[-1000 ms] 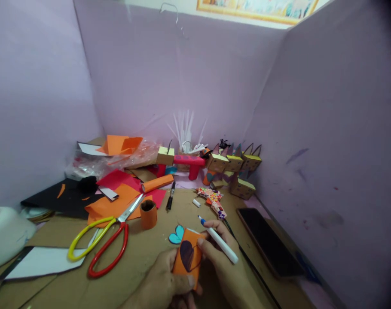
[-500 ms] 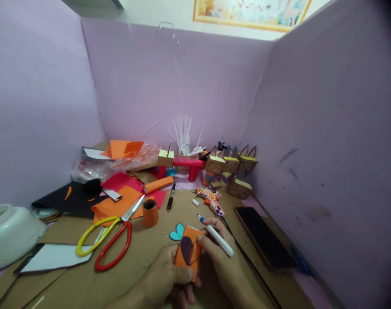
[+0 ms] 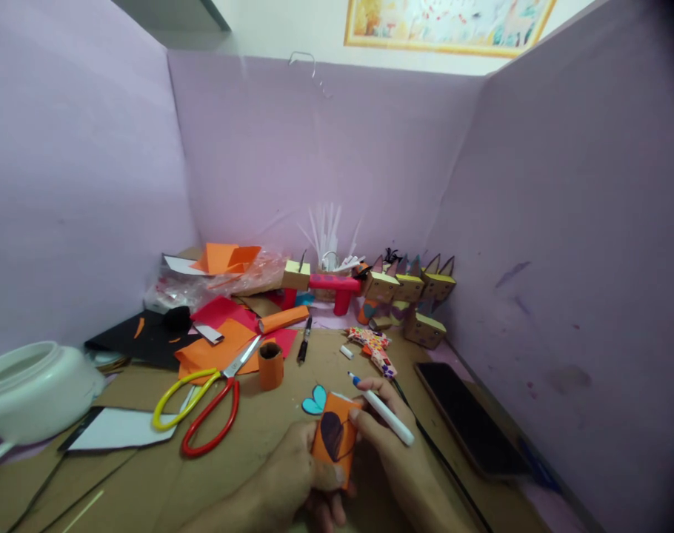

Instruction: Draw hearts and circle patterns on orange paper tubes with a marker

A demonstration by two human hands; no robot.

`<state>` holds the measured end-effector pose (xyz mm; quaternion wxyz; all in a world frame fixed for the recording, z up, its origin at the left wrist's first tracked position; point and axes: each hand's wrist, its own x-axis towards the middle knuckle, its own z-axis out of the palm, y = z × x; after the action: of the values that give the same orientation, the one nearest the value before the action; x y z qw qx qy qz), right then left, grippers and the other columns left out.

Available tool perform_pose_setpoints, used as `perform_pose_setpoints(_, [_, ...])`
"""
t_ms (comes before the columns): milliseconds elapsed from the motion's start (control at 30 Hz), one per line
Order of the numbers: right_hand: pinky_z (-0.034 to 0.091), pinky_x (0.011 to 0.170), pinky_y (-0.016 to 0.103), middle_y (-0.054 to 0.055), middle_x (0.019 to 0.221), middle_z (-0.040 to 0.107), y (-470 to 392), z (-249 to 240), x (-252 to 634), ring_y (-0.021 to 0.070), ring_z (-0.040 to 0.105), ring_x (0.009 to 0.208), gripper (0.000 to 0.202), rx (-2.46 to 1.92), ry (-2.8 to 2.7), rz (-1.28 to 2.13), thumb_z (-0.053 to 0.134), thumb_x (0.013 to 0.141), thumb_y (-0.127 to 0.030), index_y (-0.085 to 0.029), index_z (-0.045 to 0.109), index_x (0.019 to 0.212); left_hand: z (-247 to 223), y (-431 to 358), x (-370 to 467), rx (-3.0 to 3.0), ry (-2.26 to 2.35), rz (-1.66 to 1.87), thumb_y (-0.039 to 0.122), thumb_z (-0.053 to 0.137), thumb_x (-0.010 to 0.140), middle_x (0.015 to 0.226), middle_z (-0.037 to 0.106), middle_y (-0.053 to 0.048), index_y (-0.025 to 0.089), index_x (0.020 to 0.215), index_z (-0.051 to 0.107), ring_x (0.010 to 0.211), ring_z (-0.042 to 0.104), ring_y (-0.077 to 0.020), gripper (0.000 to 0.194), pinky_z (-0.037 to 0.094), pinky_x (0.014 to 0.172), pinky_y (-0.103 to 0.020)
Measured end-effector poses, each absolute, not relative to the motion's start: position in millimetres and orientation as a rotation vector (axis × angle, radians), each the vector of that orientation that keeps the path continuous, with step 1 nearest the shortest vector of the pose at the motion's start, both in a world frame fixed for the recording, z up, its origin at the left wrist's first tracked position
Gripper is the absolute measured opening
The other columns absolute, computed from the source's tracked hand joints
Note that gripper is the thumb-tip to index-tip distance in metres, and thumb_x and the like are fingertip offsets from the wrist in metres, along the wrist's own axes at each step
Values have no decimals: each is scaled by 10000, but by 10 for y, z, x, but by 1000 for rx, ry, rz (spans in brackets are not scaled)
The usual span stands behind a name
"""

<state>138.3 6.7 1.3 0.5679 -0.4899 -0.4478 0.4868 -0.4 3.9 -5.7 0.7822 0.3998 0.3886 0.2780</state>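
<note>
Between my hands is a small orange paper-covered piece (image 3: 344, 463) with a half-filled dark heart drawn on it. My left hand (image 3: 309, 468) grips it from the left, thumb across its lower part. My right hand (image 3: 386, 433) holds a white marker (image 3: 389, 416) with a blue tip, slanting over the fingers, while its thumb touches the piece's right edge. A cyan heart-shaped cutout (image 3: 315, 400) lies just behind the orange piece. The marker's white cap (image 3: 346, 352) rests farther back on the cardboard.
Scissors (image 3: 234, 366) with yellow and red handles lie at left, beside an orange tube (image 3: 270, 368). A black pen (image 3: 304, 342) lies behind. A phone (image 3: 470, 418) is at right, a white pot (image 3: 37, 392) at far left. Cardboard animal heads (image 3: 382, 286) stand at the back.
The whole view has shifted slightly, so everything appears farther right. Both hands keep their hold on the orange piece and the marker.
</note>
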Motion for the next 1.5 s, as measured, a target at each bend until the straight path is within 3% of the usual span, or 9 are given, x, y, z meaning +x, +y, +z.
perform_pose_setpoints(300, [398, 506, 218, -35, 649, 561, 58, 10, 1403, 125, 514, 556, 336, -1134, -1090, 1163, 652, 630, -288, -188, 495, 909, 2, 3, 0, 886, 821, 647, 173, 623, 535, 627, 629, -48, 112, 829, 500, 369, 524, -88, 324, 400, 305, -165])
perform_pose_setpoints(600, [375, 465, 215, -50, 582, 546, 42, -5, 1378, 118, 489, 504, 301, -1141, -1096, 1114, 663, 617, -261, -184, 505, 862, -55, -28, 0, 868, 833, 637, 259, 663, 551, 598, 629, -44, 130, 853, 476, 371, 526, -98, 378, 406, 320, -183])
perform_pose_setpoints(1500, [388, 472, 207, -57, 595, 527, 40, 0, 1380, 100, 485, 500, 313, -1116, -1045, 1118, 654, 613, -227, -177, 501, 881, -74, -91, 38, 884, 784, 702, 247, 667, 587, 638, 644, -50, 123, 857, 481, 382, 528, -85, 351, 417, 329, -168])
